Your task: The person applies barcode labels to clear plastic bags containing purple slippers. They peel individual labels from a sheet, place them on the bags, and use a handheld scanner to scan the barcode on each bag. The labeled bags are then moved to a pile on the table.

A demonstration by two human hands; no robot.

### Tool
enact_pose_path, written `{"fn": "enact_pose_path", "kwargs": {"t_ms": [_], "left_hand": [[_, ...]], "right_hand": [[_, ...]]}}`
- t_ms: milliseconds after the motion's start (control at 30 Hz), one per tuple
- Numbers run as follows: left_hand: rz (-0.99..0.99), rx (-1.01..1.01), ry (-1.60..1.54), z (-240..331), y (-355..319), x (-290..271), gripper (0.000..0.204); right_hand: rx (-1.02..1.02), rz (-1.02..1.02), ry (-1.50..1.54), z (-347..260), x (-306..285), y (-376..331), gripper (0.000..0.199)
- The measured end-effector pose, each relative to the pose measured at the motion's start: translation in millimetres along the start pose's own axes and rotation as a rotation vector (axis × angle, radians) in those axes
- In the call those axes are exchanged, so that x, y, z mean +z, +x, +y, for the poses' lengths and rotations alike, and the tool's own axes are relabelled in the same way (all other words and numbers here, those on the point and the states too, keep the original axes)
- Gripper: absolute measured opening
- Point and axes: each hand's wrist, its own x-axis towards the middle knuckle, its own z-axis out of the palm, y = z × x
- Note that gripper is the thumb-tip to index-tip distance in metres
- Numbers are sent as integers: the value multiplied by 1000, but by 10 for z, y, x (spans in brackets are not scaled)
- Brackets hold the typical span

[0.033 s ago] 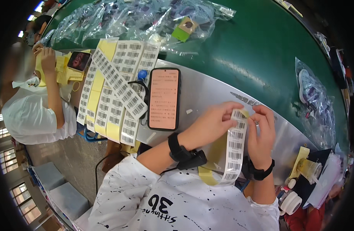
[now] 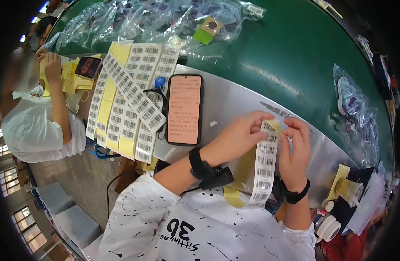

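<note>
Pinching the label strip (image 2: 265,167) by its top edge, the left hand (image 2: 244,131) suits likely light, floppy paper; whether the right hand (image 2: 295,155) grips is unclear.

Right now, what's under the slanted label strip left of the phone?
Other label strips show on both sides of the slanted label strip; what lies directly beneath it is covered.

A left hand (image 2: 244,134) and right hand (image 2: 294,151) pinch the top of a curling barcode-label strip (image 2: 265,167), a smartphone (image 2: 184,111) lying leftward on the metal tabletop (image 2: 226,93).
</note>
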Motion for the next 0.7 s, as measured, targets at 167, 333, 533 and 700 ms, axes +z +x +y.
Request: {"fn": "enact_pose_path", "kwargs": {"t_ms": [167, 333, 533, 700], "left_hand": [[71, -37, -93, 14, 107, -149, 44], [119, 65, -142, 63, 176, -157, 43], [91, 84, -37, 76, 144, -75, 40], [139, 52, -80, -71, 43, -202, 37]], "right_hand": [[95, 62, 222, -70, -151, -50, 9], [265, 19, 815, -244, -266, -13, 35], [172, -20, 794, -186, -391, 219, 63], [167, 3, 307, 674, -991, 1085, 63]]}}
